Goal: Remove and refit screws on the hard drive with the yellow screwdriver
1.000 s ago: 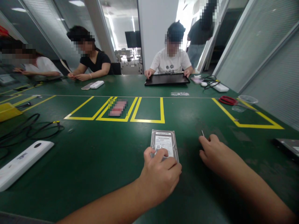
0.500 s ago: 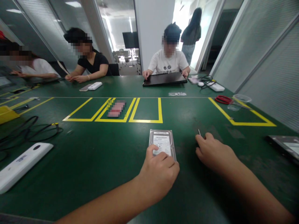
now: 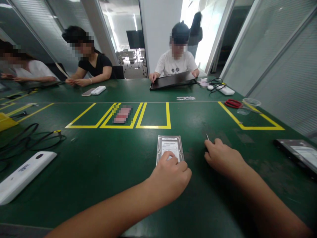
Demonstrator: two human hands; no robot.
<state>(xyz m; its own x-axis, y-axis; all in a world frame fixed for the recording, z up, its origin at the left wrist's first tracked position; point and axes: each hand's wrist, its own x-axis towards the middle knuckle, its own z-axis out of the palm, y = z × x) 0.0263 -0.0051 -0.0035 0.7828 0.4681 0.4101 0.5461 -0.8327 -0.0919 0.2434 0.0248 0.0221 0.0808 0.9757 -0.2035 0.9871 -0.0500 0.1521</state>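
A silver hard drive (image 3: 159, 148) lies on the green table with its white label facing up. My left hand (image 3: 170, 177) is closed over its near end, fingers curled around the right side and the thumb side resting over the label. The hand hides that near end and the fingertips' exact contact. To the right, my right hand (image 3: 221, 155) is closed just above the table, apart from the drive. From its fingers pokes the tip of a thin metal tool (image 3: 207, 136); the rest of it is hidden in the fist.
Another drive-like device (image 3: 294, 153) lies at far right. On the left are a white power bank (image 3: 27, 177) and black cables (image 3: 32, 140). Yellow tape frames (image 3: 153, 127) cross the table. A red cable coil (image 3: 232, 103) sits beside a clear cup (image 3: 244, 110). Several people sit opposite.
My left hand has shifted slightly right over the drive, uncovering more of its left edge. My right hand keeps the thin metal tool. The whole view has moved a little.
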